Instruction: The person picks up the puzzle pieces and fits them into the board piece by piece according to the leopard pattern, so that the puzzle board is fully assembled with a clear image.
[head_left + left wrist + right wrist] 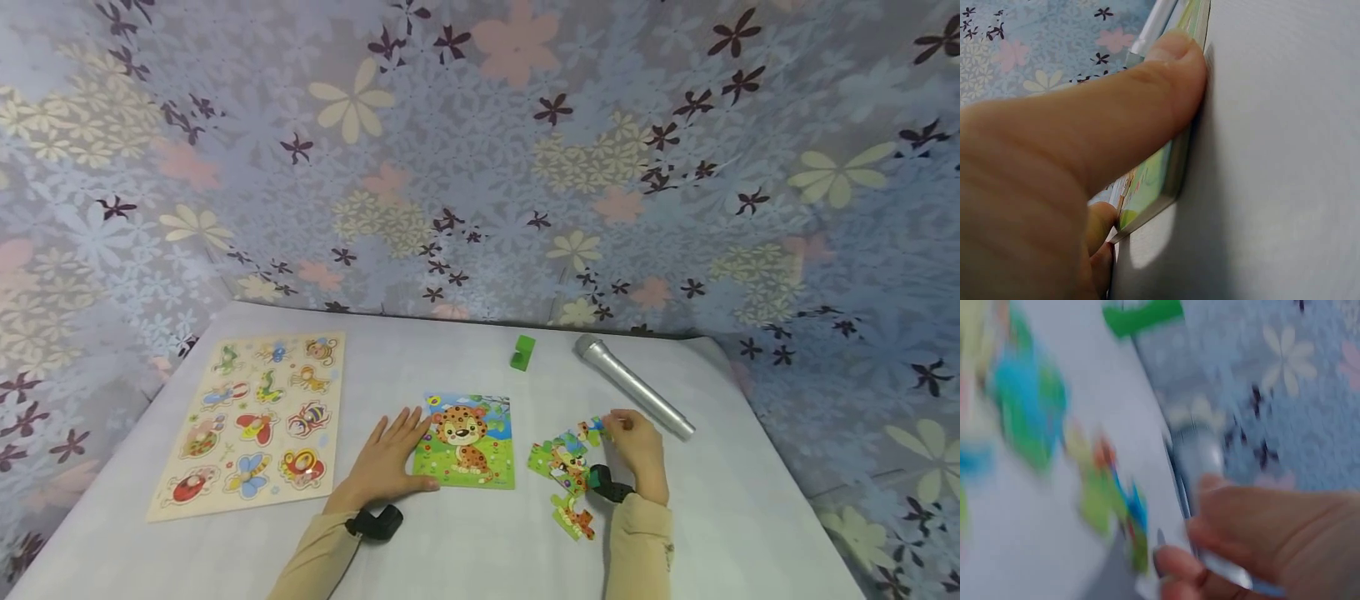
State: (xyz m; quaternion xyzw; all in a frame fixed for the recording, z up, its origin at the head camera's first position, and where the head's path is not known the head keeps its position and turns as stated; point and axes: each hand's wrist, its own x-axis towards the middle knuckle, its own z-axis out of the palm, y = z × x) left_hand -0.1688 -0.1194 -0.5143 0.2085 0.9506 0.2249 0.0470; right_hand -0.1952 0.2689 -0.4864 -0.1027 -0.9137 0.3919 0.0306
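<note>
right wrist | puzzle pieces blurred | microphone partly hidden

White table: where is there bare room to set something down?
Bare patches: right of the right hand, nearer than the silver microphone; between the forearms, nearer than the leopard picture; between the top of the wooden board and the green block. Crowded: between leopard picture and right hand, where loose puzzle pieces lie.

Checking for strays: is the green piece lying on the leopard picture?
No, the green piece lies on the table, beyond the leopard picture.
</note>
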